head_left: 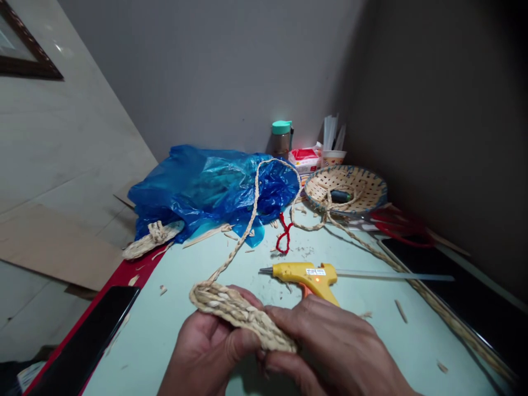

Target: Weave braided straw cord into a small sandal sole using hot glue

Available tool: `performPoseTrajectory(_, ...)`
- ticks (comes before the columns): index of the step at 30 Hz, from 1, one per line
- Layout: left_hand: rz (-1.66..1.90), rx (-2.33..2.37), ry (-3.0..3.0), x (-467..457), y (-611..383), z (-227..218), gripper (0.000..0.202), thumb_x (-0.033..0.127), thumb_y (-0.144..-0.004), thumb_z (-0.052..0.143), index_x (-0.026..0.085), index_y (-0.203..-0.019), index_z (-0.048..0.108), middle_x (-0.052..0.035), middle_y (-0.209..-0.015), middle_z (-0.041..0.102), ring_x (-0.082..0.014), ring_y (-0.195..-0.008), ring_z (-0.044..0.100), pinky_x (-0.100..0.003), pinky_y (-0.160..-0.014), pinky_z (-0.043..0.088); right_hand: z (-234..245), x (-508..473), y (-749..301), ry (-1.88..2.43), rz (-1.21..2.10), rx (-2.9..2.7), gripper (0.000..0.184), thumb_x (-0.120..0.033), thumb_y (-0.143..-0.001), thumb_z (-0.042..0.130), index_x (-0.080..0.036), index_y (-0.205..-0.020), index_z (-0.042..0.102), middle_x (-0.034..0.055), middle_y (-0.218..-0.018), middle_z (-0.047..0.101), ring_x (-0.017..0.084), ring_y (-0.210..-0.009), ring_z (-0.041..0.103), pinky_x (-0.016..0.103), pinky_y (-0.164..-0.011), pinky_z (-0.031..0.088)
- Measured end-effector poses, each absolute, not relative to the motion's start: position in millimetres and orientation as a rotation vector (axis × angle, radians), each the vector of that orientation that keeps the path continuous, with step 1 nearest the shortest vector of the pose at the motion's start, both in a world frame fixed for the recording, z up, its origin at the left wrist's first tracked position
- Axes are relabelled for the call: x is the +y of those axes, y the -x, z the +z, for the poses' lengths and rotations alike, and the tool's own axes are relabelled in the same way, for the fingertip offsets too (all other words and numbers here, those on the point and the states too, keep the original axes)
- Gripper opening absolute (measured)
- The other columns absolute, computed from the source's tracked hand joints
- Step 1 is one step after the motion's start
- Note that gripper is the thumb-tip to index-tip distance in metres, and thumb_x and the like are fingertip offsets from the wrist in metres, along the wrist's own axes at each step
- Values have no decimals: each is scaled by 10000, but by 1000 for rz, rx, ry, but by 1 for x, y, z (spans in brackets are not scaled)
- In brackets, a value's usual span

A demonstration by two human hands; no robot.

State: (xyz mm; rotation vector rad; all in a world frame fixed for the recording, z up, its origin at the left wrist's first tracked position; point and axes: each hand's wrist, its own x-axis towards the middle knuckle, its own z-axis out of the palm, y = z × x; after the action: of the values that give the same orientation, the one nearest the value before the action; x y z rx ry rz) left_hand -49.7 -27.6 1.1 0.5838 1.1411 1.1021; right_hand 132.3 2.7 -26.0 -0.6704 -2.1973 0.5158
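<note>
Between my hands is an oval coil of braided straw (239, 311), held tilted above the table. My left hand (210, 346) is closed around its lower left side, thumb pressed on the near edge. My right hand (330, 346) pinches its right end. From the coil's left end a long straw braid (252, 214) runs up over a blue plastic bag, loops down, and trails off to the lower right. Just beyond my right hand lies a yellow glue gun (303, 273) with a clear glue stick in its back and a small orange light showing.
A woven basket (371, 190) holds a dark spool. Behind stand a green-lidded bottle (281, 137), a tissue pack (305, 159) and a cup of glue sticks (333, 158). Left are the blue bag (198, 181), a small straw slipper (150, 242) and a phone (91, 335). Red scissors (406, 228) lie right.
</note>
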Motion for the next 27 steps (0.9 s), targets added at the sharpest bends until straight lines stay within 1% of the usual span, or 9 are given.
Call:
performPoseTrajectory(3, 1085, 1000, -569, -26, 53, -3, 248, 234, -696, 855, 171, -857, 678, -13, -744, 673, -141, -630, 600, -251, -621, 491, -17, 1, -135, 661, 646, -2122, 190, -318, -1033, 568, -234, -1201, 592, 3, -904, 717, 167, -756, 678, 247, -726, 527)
performPoseTrajectory(6, 1083, 898, -599, -26, 56, -5, 183, 237, -753, 821, 170, -832, 670, -4, -703, 652, -116, -590, 575, -227, -587, 482, -5, 1, -137, 723, 828, -2054, 204, -320, -1036, 513, -269, -1200, 623, 21, -972, 739, 200, -840, 713, 268, -785, 552)
performPoseTrajectory(8, 1086, 891, -624, -26, 56, -5, 163, 219, -769, 806, 163, -841, 670, 3, -675, 638, -101, -567, 556, -204, -559, 469, -1, 1, -138, 774, 1015, -2059, 241, -319, -1048, 436, -285, -1144, 654, 14, -930, 742, 200, -815, 715, 273, -754, 554)
performPoseTrajectory(11, 1047, 931, -659, -27, 56, -4, 146, 189, -777, 786, 164, -851, 664, 18, -635, 621, -89, -538, 528, -187, -534, 462, -1, 0, -138, 867, 1399, -2071, 337, -414, -1063, 363, -281, -1015, 670, 9, -821, 730, 202, -774, 706, 272, -689, 540)
performPoseTrajectory(15, 955, 969, -729, -25, 57, 0, 105, 116, -763, 746, 157, -773, 650, 28, -579, 602, -81, -499, 542, -165, -505, 460, -8, -3, -136, 934, 1683, -2000, 404, -530, -1041, 385, -249, -939, 657, 18, -763, 698, 192, -721, 663, 283, -727, 507)
performPoseTrajectory(18, 917, 925, -768, -24, 57, -1, 104, 107, -752, 738, 151, -743, 644, 22, -552, 611, -77, -458, 552, -149, -462, 460, -13, -5, -133, 901, 1845, -1893, 438, -570, -1029, 411, -223, -951, 666, 36, -807, 690, 178, -702, 619, 258, -652, 474)
performPoseTrajectory(21, 896, 896, -785, -24, 57, -4, 89, 107, -754, 728, 145, -751, 648, 17, -534, 621, -80, -435, 563, -147, -438, 469, -17, -5, -130, 888, 1866, -1879, 448, -564, -1033, 407, -201, -976, 663, 52, -830, 697, 173, -701, 606, 242, -627, 465)
performPoseTrajectory(24, 898, 892, -781, -23, 57, -7, 91, 98, -741, 733, 140, -759, 654, 15, -536, 627, -72, -425, 555, -142, -432, 472, -18, -5, -129, 869, 1774, -1961, 418, -506, -1048, 398, -198, -963, 668, 32, -777, 694, 151, -667, 615, 220, -622, 467)
performPoseTrajectory(27, 894, 878, -787, -22, 58, -7, 78, 127, -763, 738, 135, -773, 661, 10, -543, 632, -68, -428, 557, -137, -434, 470, -19, -5, -130, 863, 1758, -1979, 413, -485, -1057, 384, -212, -955, 677, 20, -766, 698, 147, -669, 648, 212, -640, 492)
